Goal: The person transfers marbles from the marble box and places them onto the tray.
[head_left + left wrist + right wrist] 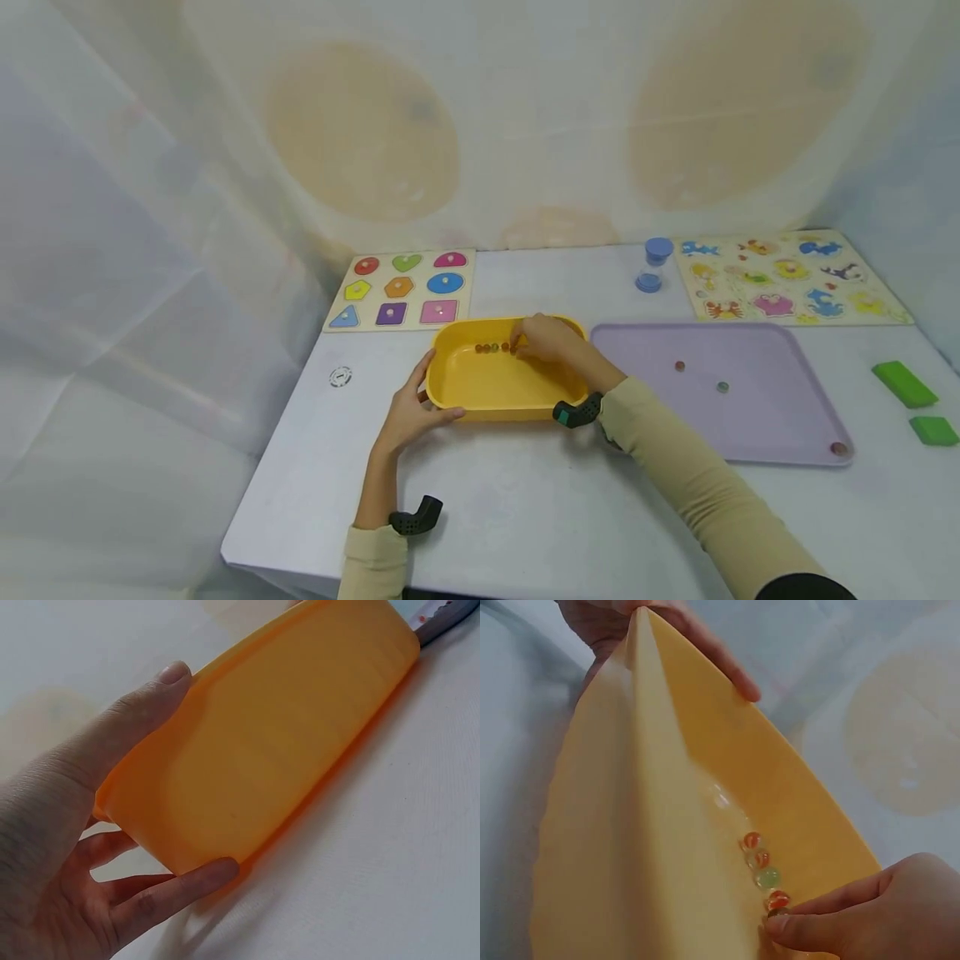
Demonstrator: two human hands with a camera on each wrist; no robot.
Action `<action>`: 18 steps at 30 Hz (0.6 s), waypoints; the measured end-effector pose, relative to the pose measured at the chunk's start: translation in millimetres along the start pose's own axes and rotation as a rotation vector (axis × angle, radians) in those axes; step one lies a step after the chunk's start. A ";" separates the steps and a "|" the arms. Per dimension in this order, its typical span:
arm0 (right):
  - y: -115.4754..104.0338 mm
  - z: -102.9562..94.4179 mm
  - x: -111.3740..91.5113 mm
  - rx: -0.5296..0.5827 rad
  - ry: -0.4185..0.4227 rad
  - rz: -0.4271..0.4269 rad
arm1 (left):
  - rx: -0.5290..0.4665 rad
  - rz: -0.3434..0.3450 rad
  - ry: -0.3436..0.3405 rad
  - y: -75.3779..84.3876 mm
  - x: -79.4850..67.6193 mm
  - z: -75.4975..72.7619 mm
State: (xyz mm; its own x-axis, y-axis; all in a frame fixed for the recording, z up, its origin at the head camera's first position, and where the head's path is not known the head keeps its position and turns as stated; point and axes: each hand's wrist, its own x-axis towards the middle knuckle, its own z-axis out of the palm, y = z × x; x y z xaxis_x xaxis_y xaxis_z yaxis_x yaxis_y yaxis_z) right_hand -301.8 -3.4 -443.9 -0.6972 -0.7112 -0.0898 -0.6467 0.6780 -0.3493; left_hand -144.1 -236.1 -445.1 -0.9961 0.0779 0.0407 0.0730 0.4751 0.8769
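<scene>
A yellow plastic tub stands on the white table in front of me. My left hand grips its left end, thumb at the near side and fingers spread around the corner; the left wrist view shows the thumb up by the tub's rim. Inside, along the far wall, several glass marbles lie in a row, mostly orange-red swirled with one green. Reaching in over the far right side, my right hand pinches a dark marble between thumb and index finger at the row's right end.
Right of the tub lies a purple tray with marbles on it. A shape puzzle board is at the back left, an animal puzzle board at the back right. A blue-capped clear object and green blocks are also there.
</scene>
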 end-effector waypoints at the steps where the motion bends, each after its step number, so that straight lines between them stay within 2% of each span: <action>1: 0.3 1.3 0.2 0.001 0.005 -0.005 | 0.001 0.002 0.000 0.1 0.5 0.3; 6: 0.7 3.0 -2.7 -0.014 0.041 -0.027 | -0.015 -0.013 -0.004 -2.6 2.0 1.8; 9: 0.7 -1.8 -13.6 0.019 0.082 -0.017 | -0.028 -0.025 0.003 -16.0 5.4 4.6; 14: 4.6 -28.0 -55.4 0.153 0.256 -0.012 | -0.013 -0.020 0.027 -31.1 9.8 6.5; 16: 15.4 -38.3 -75.9 0.165 0.336 -0.008 | -0.005 -0.017 0.029 -30.9 10.7 5.3; 18: 30.6 -44.9 -96.5 0.174 0.389 0.039 | 0.004 -0.007 0.036 -33.5 12.5 4.1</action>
State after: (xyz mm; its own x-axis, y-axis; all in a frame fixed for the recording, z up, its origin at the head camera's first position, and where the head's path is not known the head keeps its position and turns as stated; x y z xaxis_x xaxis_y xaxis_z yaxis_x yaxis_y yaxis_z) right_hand -268.3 94.3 -404.1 -0.8066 -0.5400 0.2404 -0.5786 0.6382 -0.5079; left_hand -158.8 -247.4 -475.9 -0.9977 0.0434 0.0521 0.0666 0.4790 0.8753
